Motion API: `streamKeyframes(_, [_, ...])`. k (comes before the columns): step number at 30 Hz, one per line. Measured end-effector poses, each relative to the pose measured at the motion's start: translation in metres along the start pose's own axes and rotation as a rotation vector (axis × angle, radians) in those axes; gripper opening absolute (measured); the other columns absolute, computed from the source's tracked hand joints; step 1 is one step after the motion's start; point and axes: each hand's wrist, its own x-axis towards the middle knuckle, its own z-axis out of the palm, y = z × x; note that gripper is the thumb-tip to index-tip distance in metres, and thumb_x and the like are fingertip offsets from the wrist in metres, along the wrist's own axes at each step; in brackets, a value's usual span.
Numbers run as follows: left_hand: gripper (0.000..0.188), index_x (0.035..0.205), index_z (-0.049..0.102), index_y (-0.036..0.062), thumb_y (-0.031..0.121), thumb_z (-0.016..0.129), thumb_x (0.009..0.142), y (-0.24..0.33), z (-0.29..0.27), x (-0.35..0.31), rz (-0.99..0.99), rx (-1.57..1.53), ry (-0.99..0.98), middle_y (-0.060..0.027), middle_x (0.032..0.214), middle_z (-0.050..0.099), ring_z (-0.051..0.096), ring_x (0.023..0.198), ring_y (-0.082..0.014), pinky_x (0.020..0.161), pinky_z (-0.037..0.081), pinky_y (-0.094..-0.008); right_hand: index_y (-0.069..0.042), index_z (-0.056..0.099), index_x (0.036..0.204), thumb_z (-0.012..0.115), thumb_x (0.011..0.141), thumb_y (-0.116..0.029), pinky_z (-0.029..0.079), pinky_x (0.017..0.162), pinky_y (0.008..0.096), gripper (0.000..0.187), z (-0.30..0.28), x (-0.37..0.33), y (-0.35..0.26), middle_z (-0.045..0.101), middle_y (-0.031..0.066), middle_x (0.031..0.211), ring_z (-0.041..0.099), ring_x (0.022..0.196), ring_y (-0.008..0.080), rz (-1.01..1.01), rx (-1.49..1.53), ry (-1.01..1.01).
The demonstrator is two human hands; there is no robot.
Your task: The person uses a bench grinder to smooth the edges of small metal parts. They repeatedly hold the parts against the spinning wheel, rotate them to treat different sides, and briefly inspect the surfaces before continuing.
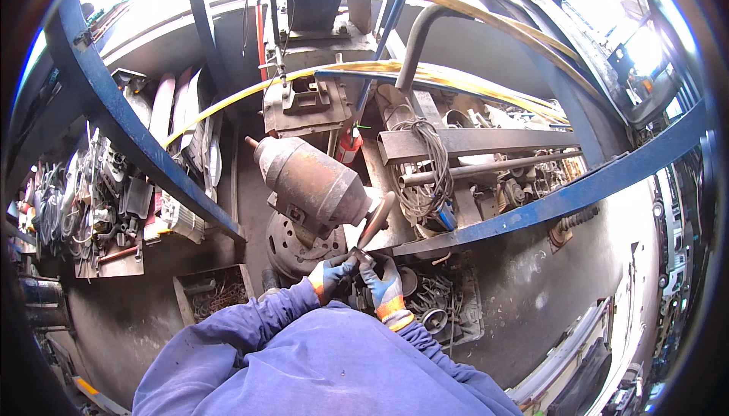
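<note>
Both my hands wear blue and grey gloves with orange cuffs. My left hand point(332, 274) and my right hand point(383, 285) grip a small flat metal piece point(360, 256) between them. The piece is pressed against the edge of a spinning grinding wheel point(377, 219) of a rusty bench grinder point(315, 181). The grinder sits on a round metal base point(300, 245). My blue sleeves come up from the lower edge.
Blue steel frame beams point(137, 143) cross left and right. A coil of cable point(425, 173) hangs on a bench with metal parts. A box of scrap point(216, 291) lies at the lower left, tools point(83, 203) on the left shelf, a red extinguisher point(349, 145) behind.
</note>
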Motion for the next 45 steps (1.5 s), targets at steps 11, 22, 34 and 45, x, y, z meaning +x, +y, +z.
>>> streamKeyframes(11, [0.038, 0.121, 0.063, 0.0014, 0.03, 0.064, 0.095, 0.005, 0.008, 0.0, 0.186, 0.24, 0.114, -0.0026, 0.102, 0.069, 0.061, 0.089, -0.0099, 0.079, 0.05, -0.0262, -0.006, 0.06, 0.101, 0.066, 0.093, -0.035, 0.044, 0.047, 0.026, 0.031, 0.006, 0.001, -0.027, 0.06, 0.0006, 0.079, 0.05, 0.055, 0.0074, 0.502, 0.314, -0.021])
streamKeyframes(22, [0.028, 0.114, 0.064, 0.0032, 0.024, 0.064, 0.095, 0.016, 0.016, -0.012, 0.162, 0.197, 0.154, -0.0014, 0.092, 0.067, 0.06, 0.078, -0.0105, 0.07, 0.051, -0.0264, -0.007, 0.055, 0.106, 0.064, 0.094, -0.03, 0.049, 0.06, 0.0284, 0.027, 0.012, 0.004, 0.014, 0.06, 0.0034, 0.086, 0.054, 0.067, 0.011, 0.306, 0.381, -0.022])
streamKeyframes(34, [0.03, 0.112, 0.066, 0.0027, 0.023, 0.071, 0.089, 0.011, 0.016, 0.0, 0.243, 0.444, 0.176, -0.0003, 0.091, 0.067, 0.059, 0.08, -0.0086, 0.071, 0.049, -0.0257, -0.005, 0.052, 0.119, 0.062, 0.096, -0.021, 0.053, 0.076, 0.0299, 0.03, 0.01, -0.006, 0.011, 0.061, 0.0072, 0.103, 0.06, 0.089, 0.0156, 0.067, 0.215, -0.154])
streamKeyframes(45, [0.034, 0.118, 0.066, 0.0011, 0.02, 0.071, 0.089, 0.013, 0.022, 0.006, 0.211, 0.353, 0.145, -0.0005, 0.097, 0.069, 0.061, 0.085, -0.0085, 0.076, 0.049, -0.0246, -0.004, 0.052, 0.117, 0.062, 0.096, -0.022, 0.053, 0.082, 0.034, 0.03, 0.009, 0.0, 0.026, 0.062, 0.0086, 0.106, 0.061, 0.094, 0.0182, 0.188, 0.374, -0.03])
